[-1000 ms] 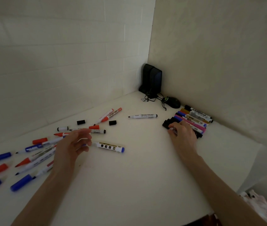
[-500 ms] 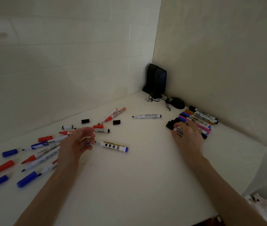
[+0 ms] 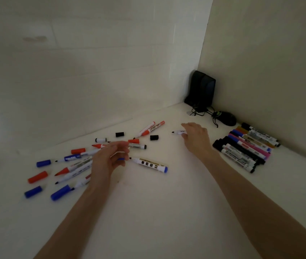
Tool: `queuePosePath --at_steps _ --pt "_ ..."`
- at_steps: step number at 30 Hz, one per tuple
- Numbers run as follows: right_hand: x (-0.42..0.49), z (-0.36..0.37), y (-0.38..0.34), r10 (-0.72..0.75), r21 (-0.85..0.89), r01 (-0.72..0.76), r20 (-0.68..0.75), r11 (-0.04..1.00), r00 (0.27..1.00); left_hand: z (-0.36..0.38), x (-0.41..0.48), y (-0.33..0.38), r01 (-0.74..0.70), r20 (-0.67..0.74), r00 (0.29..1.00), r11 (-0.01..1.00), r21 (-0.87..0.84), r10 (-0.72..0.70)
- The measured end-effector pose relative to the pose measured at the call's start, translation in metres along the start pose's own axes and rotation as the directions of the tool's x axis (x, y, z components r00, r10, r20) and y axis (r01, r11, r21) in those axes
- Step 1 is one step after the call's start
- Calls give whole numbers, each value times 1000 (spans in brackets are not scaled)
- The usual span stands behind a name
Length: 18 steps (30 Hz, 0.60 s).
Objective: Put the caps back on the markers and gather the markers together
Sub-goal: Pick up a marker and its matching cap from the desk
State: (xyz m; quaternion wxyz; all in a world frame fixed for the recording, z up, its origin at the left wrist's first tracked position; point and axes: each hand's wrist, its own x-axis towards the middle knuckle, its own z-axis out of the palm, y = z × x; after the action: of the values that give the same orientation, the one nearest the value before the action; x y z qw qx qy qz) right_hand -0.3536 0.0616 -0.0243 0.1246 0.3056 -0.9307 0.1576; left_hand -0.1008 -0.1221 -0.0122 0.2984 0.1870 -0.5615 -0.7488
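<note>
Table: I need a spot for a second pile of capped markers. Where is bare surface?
The widest bare patch lies on the table between both forearms, nearer than the blue-ended marker. A narrower one runs right of the right forearm, before the capped row. Loose markers and caps crowd the left.

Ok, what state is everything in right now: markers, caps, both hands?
Gathered markers: capped, side by side at the right wall.
Black-tipped marker: uncapped, barrel mostly hidden.
Right hand: over that marker; grip unclear.
Left hand: fingers curled; whether it holds anything is unclear.
Blue-ended marker: uncapped, lying flat.
Black caps: off, loose on the table.
Red caps: off, loose.
Blue caps: off, loose.
</note>
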Motion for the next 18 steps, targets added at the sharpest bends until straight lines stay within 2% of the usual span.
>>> queuePosePath --at_steps 3,5,6,8,10,11,14,16,18 --pt "11 9 6 70 -98 -70 -10 993 998 -2 2 -2 -17 28 999 1000 8 16" --pt "12 11 3 78 -69 -81 -55 994 995 -2 3 -3 -24 41 999 1000 5 24" --pt "11 12 -2 64 -17 -65 -69 998 996 -2 4 -4 -31 45 999 1000 6 30" --pt "5 8 -19 35 197 -25 -48 980 998 -1 6 -4 -38 53 998 999 7 37" --pt "0 1 -40 1 439 -22 49 898 999 0 7 -5 -31 51 998 1000 5 31" --pt "-1 -2 -49 -33 498 -22 101 867 994 1 7 -5 -28 50 998 1000 5 28" --pt "2 -1 -63 -140 431 40 203 901 969 1 5 -3 -35 61 998 999 4 35" --pt "4 5 -66 -149 342 69 213 937 966 0 3 -2 -40 67 997 999 10 39" --pt "3 7 -67 -130 329 58 200 943 971 0 -1 -1 -52 74 996 998 26 50"
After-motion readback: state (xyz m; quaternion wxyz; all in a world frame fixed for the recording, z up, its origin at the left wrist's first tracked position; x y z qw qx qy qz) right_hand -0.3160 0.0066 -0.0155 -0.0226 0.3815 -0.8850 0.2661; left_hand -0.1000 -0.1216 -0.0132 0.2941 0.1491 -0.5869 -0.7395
